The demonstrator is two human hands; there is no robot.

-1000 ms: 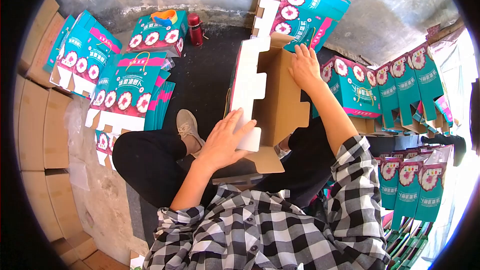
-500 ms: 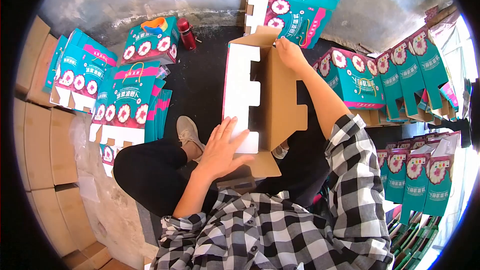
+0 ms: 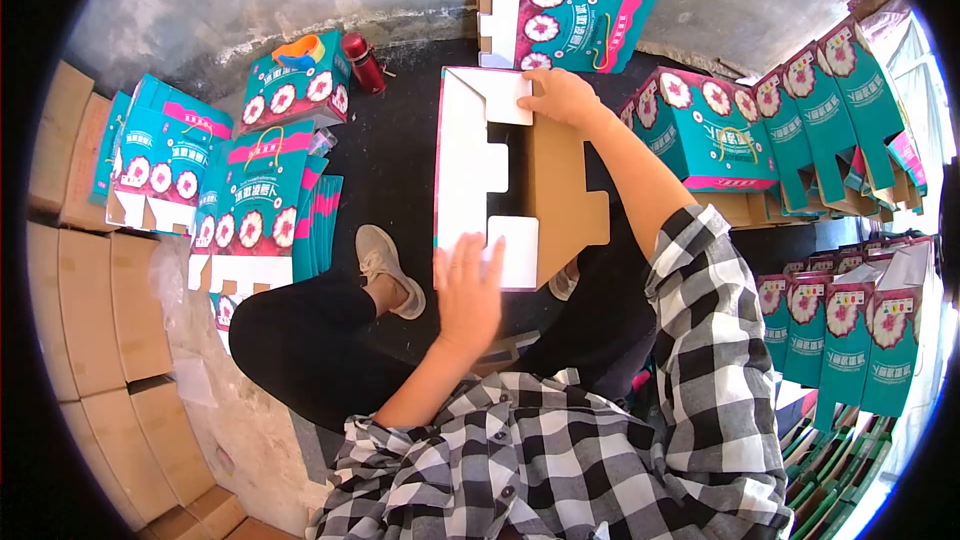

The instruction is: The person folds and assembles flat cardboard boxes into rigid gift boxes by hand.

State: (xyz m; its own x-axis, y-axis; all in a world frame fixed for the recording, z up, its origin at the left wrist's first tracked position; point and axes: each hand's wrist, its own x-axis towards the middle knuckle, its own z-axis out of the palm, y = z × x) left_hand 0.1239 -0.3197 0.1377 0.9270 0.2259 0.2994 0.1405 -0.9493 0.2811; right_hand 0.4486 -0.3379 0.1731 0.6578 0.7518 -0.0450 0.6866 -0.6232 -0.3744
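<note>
An open cardboard box (image 3: 462,155) stands between my legs, its white notched flaps and brown inside facing up. My left hand (image 3: 468,290) lies on the near end of the box, fingers spread over the white flap there, slightly blurred. At the far end, my right hand (image 3: 562,100) has its fingers bent over the white corner flap, thumb on top. The near and far end flaps are folded inward, and a dark gap shows between the white side and the brown flap on the right.
Teal and pink boxes (image 3: 262,190) stand at the left, more (image 3: 590,10) behind and others (image 3: 705,130) at the right. A red bottle (image 3: 362,64) stands near the wall. Brown cartons (image 3: 90,290) are stacked at the far left. My shoe (image 3: 388,265) is left of the box.
Both end flaps, upright or splayed outward before, are now folded in over the opening. My right hand has moved left onto the far flap; my left hand has shifted right and down.
</note>
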